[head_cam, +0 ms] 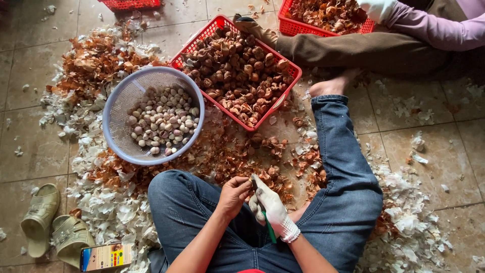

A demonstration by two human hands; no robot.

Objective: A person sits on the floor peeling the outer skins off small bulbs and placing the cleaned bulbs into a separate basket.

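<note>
I sit on the tiled floor with my legs in blue jeans spread apart. My left hand [233, 194] is bare and pinches a small brown garlic piece [248, 181] at its fingertips. My right hand [270, 207] wears a white glove and grips a knife with a green handle [270, 233]; its blade end meets the garlic piece. Ahead of my left knee stands a lavender plastic colander [115, 108] with several peeled cloves [162, 121]. Beside it, to the right, is a red basket [290, 81] heaped with brown unpeeled garlic [237, 71].
Brown and white garlic skins [108, 199] litter the floor around me. Another person's trouser leg [364, 50] and sleeve lie at top right by a second red basket [286, 23]. A pair of sandals [40, 217] and a colourful flat packet [106, 257] lie at bottom left.
</note>
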